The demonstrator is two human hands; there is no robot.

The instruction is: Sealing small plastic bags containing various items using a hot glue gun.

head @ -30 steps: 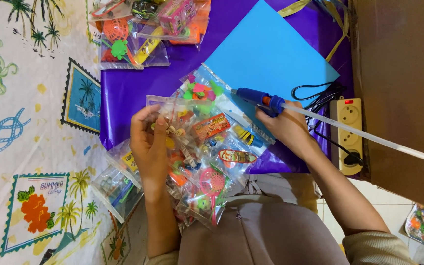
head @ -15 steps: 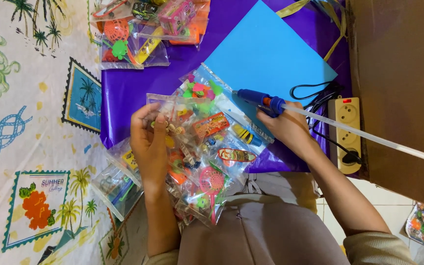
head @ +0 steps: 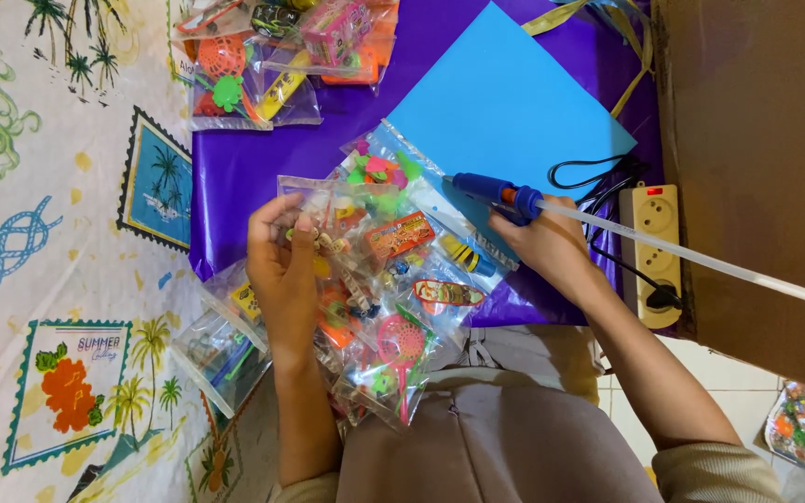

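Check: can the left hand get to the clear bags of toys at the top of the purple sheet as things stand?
Probably not freely. The left hand is pinching a stack of toy packets on the lap, so it is occupied. The purple sheet up to the far bags shows nothing in the way.

the left hand [head: 283,265] slid slightly down the toy packets [head: 375,279] (barely).

Both hands closed: left [head: 283,265] pinching, right [head: 544,244] gripping.
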